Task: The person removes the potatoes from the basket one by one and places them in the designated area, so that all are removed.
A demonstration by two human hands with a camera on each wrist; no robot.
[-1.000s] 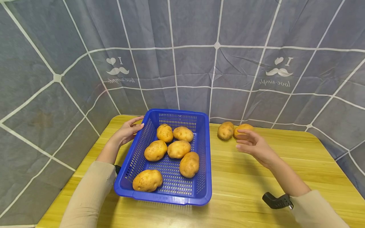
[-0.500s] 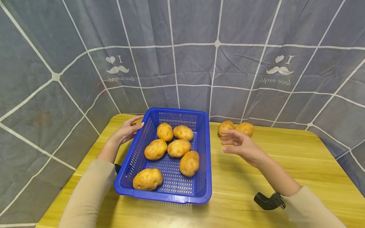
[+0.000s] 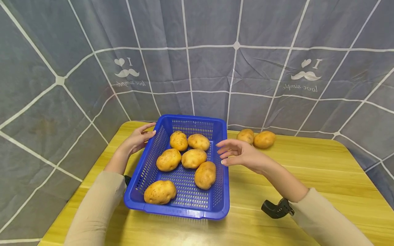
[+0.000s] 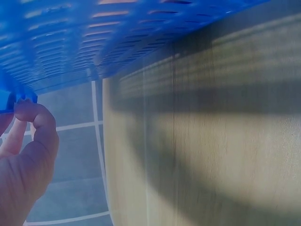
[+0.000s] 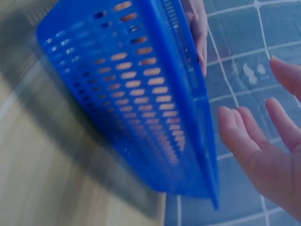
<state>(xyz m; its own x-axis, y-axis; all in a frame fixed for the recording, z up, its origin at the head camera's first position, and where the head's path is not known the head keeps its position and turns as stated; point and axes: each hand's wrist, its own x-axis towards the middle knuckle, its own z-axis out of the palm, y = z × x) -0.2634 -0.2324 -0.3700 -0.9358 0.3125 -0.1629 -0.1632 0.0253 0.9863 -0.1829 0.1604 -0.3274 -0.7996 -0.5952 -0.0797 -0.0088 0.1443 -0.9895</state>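
Observation:
A blue perforated plastic basket [image 3: 182, 213] holds several potatoes [image 3: 194, 158], spread over its bottom. At its left rim is my left hand [image 3: 135, 140]; in the left wrist view its thumb [image 4: 40, 125] and fingers pinch the rim. My right hand [image 3: 243, 155] is at the basket's right rim, its fingers slightly bent, pointing at the basket and holding nothing. The right wrist view shows these fingers [image 5: 244, 134] beside the basket's rim [image 5: 200, 108], with a gap between.
Two more potatoes [image 3: 264, 139] lie at the back of the wooden table [image 3: 301, 164], right of the basket; my right hand partly covers one. A grey curtain [image 3: 212, 68] with white lines hangs behind and along the left of the table.
My right hand has moved left, from in front of the two potatoes at the back to the basket's right rim. The left hand and the basket have stayed in place.

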